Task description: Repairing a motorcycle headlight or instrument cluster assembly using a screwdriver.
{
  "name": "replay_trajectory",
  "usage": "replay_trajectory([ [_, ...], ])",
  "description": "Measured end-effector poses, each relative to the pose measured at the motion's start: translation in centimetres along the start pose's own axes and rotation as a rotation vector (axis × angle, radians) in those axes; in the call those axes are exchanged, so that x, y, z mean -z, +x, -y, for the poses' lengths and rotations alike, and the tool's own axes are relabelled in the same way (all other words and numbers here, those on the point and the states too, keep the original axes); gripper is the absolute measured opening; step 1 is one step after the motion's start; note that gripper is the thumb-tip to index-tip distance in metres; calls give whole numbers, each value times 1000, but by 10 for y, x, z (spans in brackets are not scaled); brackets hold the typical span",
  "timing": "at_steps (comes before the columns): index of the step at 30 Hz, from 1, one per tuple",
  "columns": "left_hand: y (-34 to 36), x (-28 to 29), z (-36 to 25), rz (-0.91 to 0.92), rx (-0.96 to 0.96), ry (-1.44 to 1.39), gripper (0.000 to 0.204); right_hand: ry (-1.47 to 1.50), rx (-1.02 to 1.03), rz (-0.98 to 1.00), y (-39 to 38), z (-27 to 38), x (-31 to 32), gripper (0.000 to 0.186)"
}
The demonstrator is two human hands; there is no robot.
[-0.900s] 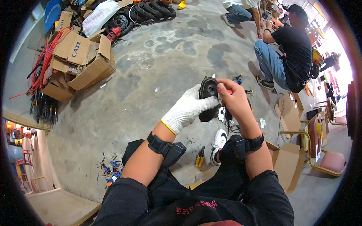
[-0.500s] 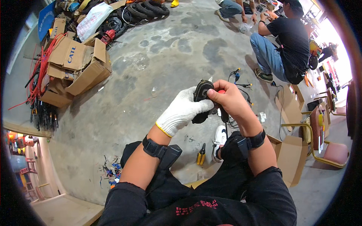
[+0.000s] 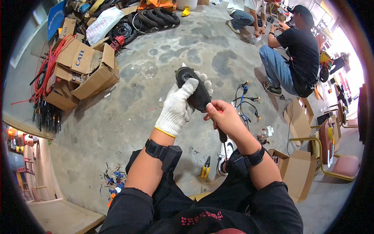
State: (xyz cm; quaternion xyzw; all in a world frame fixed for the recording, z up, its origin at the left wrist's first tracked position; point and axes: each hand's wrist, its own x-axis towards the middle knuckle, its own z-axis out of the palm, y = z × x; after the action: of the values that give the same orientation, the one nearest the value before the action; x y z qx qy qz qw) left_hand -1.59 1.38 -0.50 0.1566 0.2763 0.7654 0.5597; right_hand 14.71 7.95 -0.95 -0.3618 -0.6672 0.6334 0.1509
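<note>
A long black plastic housing (image 3: 199, 93) with a rounded far end lies tilted in front of me. My left hand (image 3: 175, 104), in a white knit glove, is closed round it, thumb across the top and fingers curled past its right side. My bare right hand (image 3: 224, 117) pinches the near end of the housing with thumb and finger. The same hand also keeps a screwdriver (image 3: 222, 135) in its lower fingers, dark handle up and thin shaft pointing down towards my shoe. A small pale tip shows past the far end of the housing; what it belongs to is hidden.
Yellow-handled pliers (image 3: 206, 167) lie on the floor between my legs. Cables with yellow connectors (image 3: 245, 102) are right of my hands. Wire scraps (image 3: 115, 177) lie at left, cardboard boxes (image 3: 93, 74) and tyres (image 3: 156, 17) beyond. A co-worker (image 3: 298, 50) crouches at far right.
The housing has turned so its long face shows, and it has shifted left. My right hand has slid down to its near end. A red bit by my right fingers no longer shows.
</note>
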Motion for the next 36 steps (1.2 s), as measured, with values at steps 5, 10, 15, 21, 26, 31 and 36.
replay_trajectory([
  [5,-7,-8,10,31,-34,45,34,172,61,32,-8,0,-10,33],
  [10,-8,-11,9,58,-10,39,35,255,29,43,-15,5,-5,31],
  [15,-5,-8,1,38,-28,133,29,208,37,-20,-12,16,12,31],
  [21,-10,-12,8,-146,-19,221,27,244,47,-107,-9,15,10,32],
  [26,-13,-14,11,-193,-66,419,26,196,16,-133,-12,11,5,31],
  [31,-17,-16,7,-192,-77,443,30,210,32,-82,-15,7,6,29],
  [36,-17,-17,-2,-137,21,423,30,350,-15,-51,-13,8,10,30],
])
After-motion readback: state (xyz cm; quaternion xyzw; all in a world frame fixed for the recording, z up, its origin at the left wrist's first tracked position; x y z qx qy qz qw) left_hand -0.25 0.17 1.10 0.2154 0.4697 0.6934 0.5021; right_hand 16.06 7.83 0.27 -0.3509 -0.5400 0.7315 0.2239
